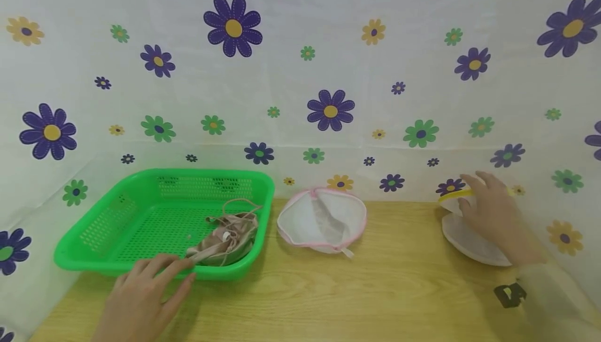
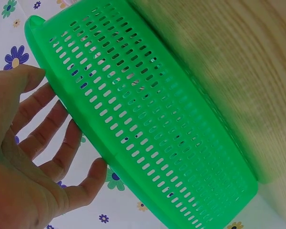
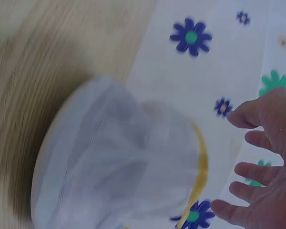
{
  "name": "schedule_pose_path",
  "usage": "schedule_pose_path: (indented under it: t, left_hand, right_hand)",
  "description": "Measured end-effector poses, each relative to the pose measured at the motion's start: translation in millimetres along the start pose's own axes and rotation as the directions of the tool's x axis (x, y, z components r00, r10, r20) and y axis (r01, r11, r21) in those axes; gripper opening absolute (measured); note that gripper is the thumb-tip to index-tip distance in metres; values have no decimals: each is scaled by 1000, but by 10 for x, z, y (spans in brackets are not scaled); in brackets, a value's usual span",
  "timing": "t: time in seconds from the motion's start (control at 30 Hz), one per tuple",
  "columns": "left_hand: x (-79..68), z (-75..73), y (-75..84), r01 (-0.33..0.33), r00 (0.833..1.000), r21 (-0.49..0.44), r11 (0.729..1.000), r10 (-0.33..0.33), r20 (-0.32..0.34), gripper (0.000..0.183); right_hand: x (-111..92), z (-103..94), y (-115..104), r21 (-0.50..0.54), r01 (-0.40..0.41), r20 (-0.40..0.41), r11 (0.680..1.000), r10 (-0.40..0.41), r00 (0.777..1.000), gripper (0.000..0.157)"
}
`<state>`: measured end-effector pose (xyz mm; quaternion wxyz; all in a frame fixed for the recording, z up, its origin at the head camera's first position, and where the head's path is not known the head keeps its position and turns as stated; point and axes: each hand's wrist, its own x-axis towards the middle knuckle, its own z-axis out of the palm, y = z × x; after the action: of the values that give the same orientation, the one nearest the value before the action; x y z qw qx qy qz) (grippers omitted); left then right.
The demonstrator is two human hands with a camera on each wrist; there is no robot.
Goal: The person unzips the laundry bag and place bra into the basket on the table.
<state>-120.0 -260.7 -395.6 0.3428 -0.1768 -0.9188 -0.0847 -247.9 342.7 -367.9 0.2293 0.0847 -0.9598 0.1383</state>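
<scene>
My left hand (image 1: 145, 295) rests its loosely spread fingertips at the near rim of a green plastic basket (image 1: 70, 264), as the left wrist view also shows. Inside the basket's right side lies a crumpled brownish fabric item (image 1: 235, 235) with thin cords and a small white piece, close to my fingertips. On the far right, my right hand (image 1: 493, 209) hovers by a white mesh laundry bag (image 3: 128, 157) with yellow trim (image 3: 201, 167). In the right wrist view its fingers are spread and a gap separates them from the bag.
A second white mesh laundry bag (image 1: 300, 222) with pink trim sits mid-table, just right of the basket. Behind the wooden table (image 1: 328, 295) hangs a white sheet (image 1: 281, 81) printed with flowers. A dark object (image 1: 510, 295) shows at the right sleeve.
</scene>
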Motion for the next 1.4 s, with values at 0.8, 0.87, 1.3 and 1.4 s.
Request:
schedule_pose_path:
  t: [0.8,0.87,1.3,1.4]
  left_hand:
    - [16,-10,36,7,1000,-3,1000,-7,4,25]
    - [15,-10,34,8,1000,0,1000,-8,4,24]
    - [-7,-12,20,24,1000,3,1000,-24,15,24]
    - [3,-9,30,18,1000,-2,1000,-18,8,23]
  right_hand:
    - [-337,51,526,19,2,401,1000,-10,916,28]
    - [-362,52,486,51,6,423,999,-26,906,25]
    - [-549,75,-73,211,14,512,977,-123,850,18]
    - [-569,52,-242,251,2,559,968,-147,816,20]
